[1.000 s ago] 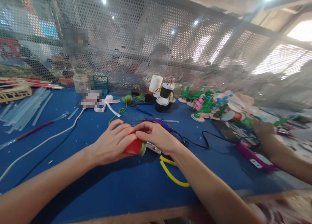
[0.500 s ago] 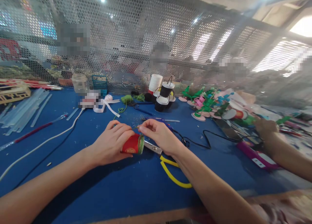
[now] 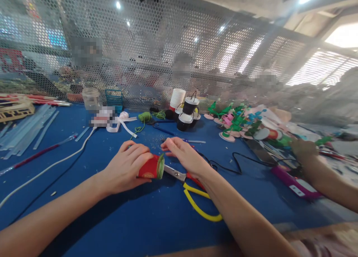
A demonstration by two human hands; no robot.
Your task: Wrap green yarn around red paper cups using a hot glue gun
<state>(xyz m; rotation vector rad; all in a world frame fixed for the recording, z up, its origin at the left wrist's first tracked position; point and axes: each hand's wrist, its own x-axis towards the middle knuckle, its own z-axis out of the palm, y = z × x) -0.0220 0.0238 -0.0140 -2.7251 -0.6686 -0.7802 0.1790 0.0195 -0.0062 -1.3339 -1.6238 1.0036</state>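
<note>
A red paper cup (image 3: 147, 168) lies on its side in my left hand (image 3: 130, 163), whose fingers wrap over it from above. Green yarn (image 3: 160, 167) is wound around the cup's open end, which faces right. A strand runs from behind my left hand to a ball of green yarn (image 3: 144, 117). My right hand (image 3: 179, 152) hovers just right of the cup, apart from it, fingers loosely bent and no object visible in them. Beneath that hand lie scissors (image 3: 175, 172) with a yellow and a red handle, blades pointing at the cup.
Black and white small cups (image 3: 185, 121) stand at the back by the mesh panel (image 3: 134, 44). Glue sticks (image 3: 33, 126) and a white cable (image 3: 67, 158) lie left. Right are craft flowers (image 3: 232, 122), a purple device (image 3: 295, 182) and another person's hand (image 3: 303, 150).
My right hand has let go of the yarn it pinched at the cup's rim, and its fingers have loosened. The cup stays in my left hand, and the view has shifted slightly.
</note>
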